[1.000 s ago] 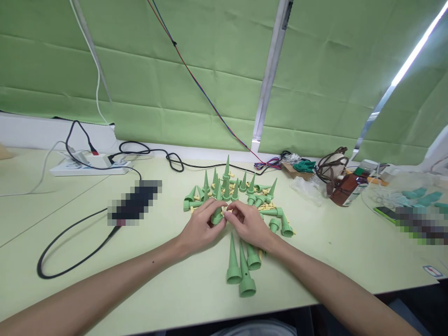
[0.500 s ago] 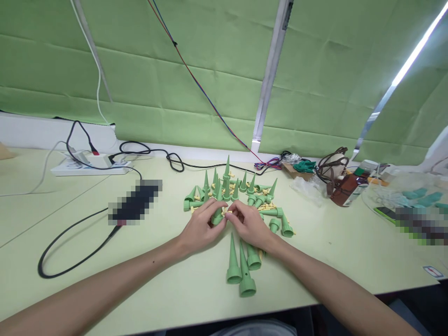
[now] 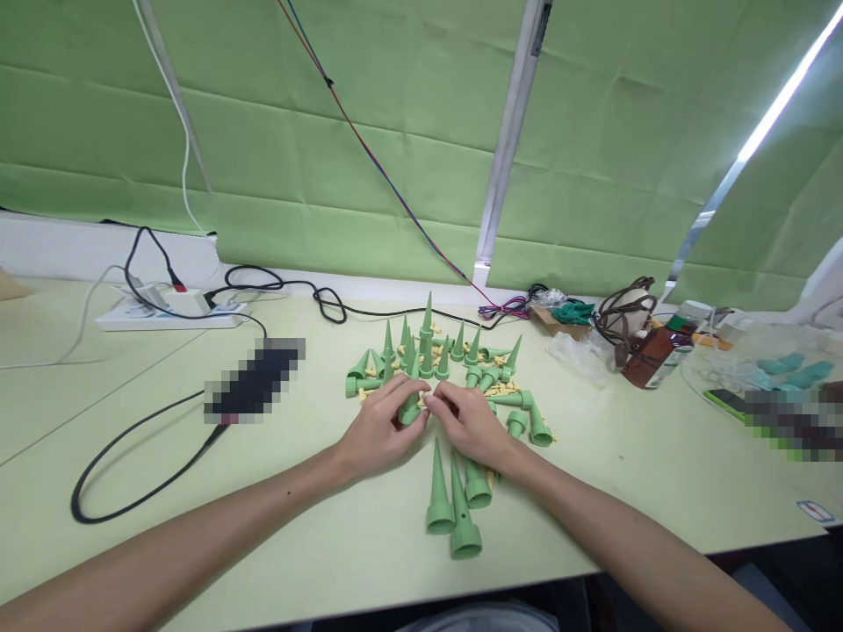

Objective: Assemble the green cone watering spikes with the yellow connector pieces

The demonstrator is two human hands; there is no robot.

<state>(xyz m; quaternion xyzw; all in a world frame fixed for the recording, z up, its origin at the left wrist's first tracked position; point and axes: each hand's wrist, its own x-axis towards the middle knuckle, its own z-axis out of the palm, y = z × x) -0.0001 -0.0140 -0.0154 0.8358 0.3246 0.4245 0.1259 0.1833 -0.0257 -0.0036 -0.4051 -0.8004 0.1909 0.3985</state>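
My left hand (image 3: pixel 378 430) is curled around a green plastic cone (image 3: pixel 409 405) at the middle of the table. Touching it from the right, my right hand (image 3: pixel 469 423) pinches a small yellow piece (image 3: pixel 426 401) against that cone. Behind both hands lies a heap of green cones (image 3: pixel 435 355) mixed with small yellow pieces (image 3: pixel 504 388), some cones upright, some on their sides. Three finished-looking cones (image 3: pixel 454 500) lie side by side in front of my right wrist.
A black cable (image 3: pixel 125 474) loops at the left, running to a blurred dark block (image 3: pixel 254 382) and a white power strip (image 3: pixel 168 314). At the right stand a brown bag (image 3: pixel 642 347), plastic wrap and a clear tub of teal parts (image 3: pixel 783 369). The table's front edge (image 3: pixel 593 570) is close.
Almost nothing moved. My right fingers have shifted slightly against the cone that my left hand holds.
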